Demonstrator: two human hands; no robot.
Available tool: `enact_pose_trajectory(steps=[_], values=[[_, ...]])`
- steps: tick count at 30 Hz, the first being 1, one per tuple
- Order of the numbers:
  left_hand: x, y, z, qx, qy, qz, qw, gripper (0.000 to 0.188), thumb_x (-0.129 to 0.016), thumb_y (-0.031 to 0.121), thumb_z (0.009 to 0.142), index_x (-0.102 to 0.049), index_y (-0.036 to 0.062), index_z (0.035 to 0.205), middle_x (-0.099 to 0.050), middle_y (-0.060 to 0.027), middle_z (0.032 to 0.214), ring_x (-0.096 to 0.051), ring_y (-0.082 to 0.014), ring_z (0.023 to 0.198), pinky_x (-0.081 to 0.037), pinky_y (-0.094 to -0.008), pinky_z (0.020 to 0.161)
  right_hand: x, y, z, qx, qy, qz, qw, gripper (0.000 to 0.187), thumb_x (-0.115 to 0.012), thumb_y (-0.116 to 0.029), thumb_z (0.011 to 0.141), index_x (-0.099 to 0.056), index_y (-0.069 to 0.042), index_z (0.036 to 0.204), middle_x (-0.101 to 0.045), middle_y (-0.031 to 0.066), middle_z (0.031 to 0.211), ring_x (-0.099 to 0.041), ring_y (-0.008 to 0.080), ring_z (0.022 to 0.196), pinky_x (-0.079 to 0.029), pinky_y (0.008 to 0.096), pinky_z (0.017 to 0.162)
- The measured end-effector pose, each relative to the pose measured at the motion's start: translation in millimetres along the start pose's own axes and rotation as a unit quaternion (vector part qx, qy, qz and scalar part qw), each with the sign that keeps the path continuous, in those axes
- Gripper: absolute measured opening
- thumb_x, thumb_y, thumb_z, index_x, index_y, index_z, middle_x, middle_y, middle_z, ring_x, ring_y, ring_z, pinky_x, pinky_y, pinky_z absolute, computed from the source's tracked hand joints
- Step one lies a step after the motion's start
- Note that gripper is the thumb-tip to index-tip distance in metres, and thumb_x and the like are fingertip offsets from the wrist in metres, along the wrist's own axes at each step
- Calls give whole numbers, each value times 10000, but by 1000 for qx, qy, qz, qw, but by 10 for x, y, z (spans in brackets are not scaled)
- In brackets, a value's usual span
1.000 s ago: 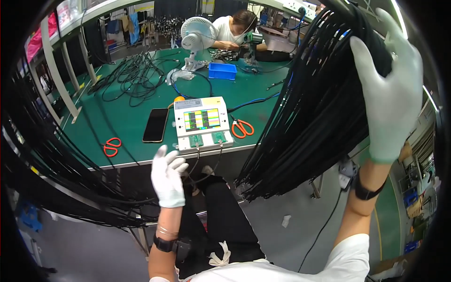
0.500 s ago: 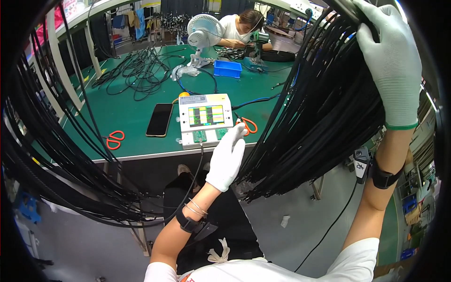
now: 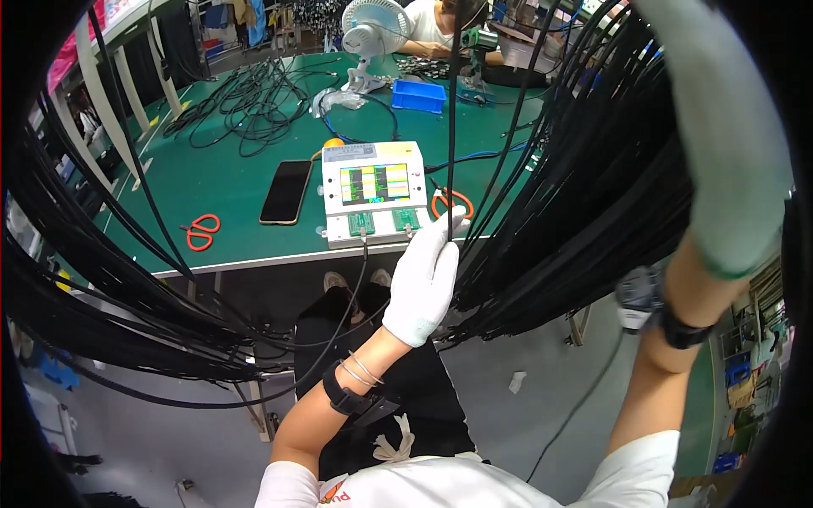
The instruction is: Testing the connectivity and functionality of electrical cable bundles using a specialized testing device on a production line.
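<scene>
**Hanging cables crowd both sides**

A dense curtain of black cables (image 3: 584, 195) hangs at the right, and another black bundle (image 3: 93, 296) sweeps across the left. Between them a gap opens over the green bench (image 3: 229, 178), where a tester box (image 3: 373, 193), phone (image 3: 285, 191) and orange scissors (image 3: 200, 231) lie. The single pinched cable (image 3: 451, 110) crosses that gap, seemingly apart from the curtain.

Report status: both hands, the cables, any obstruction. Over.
Left hand in white glove pinching one thin black cable. Right hand raised in hanging black cable bundle. Nothing blocking.
</scene>
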State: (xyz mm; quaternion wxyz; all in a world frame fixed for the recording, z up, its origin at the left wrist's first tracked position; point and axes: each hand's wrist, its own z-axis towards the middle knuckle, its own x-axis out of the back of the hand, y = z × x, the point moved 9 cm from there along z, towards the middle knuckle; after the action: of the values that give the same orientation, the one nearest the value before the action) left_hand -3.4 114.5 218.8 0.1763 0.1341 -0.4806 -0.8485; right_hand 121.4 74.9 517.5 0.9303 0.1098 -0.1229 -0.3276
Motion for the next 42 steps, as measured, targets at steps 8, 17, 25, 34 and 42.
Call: enact_pose_trajectory(steps=[8,17,25,34,42], values=[[276,-481,-741,55,20,220,974,315,-548,139,979,-603,-43,1231,-654,-206,1143,-639,-352,1072,-496,-404,945,-1663,-556,-2654,-517,-362,564,533,461,-656,-67,912,-531,33,1345,-623,28,980,-576,73,879,-499,247,820],[-273,-2352,-1846,549,21,-557,623,515,-394,389,1071,-446,-41,1348,-581,-269,1295,-619,-365,1167,-516,-506,996,-1109,-1135,-3787,-579,-203,635,469,638,-532,-25,973,-242,9,1541,-587,28,814,-568,122,736,-498,282,802],[180,-2106,-1862,542,114,-301,776,206,-416,104,1006,-491,48,1189,-499,-39,713,-350,-103,419,-289,-272,353,-1014,-664,-3652,-525,-226,551,608,741,-476,97,811,-301,-15,1522,-414,192,1483,-413,300,1392,-335,410,1152],[78,-1191,-1634,437,15,-169,883,399,-356,98,1007,-400,36,1399,-581,-50,762,-478,-82,454,-399,-219,365,-1362,-1028,-4312,-644,-383,496,438,316,-566,-247,1019,-692,34,1088,-721,102,997,-680,158,927,-532,305,830],[742,-14,-687,-82,164,398,899,217,-650,70,909,-654,8,1117,-652,-126,930,-636,-239,782,-526,-340,715,-1581,-623,-3612,-630,-232,540,508,267,-444,-184,1070,-615,19,1096,-624,27,782,-619,101,671,-503,224,627]])
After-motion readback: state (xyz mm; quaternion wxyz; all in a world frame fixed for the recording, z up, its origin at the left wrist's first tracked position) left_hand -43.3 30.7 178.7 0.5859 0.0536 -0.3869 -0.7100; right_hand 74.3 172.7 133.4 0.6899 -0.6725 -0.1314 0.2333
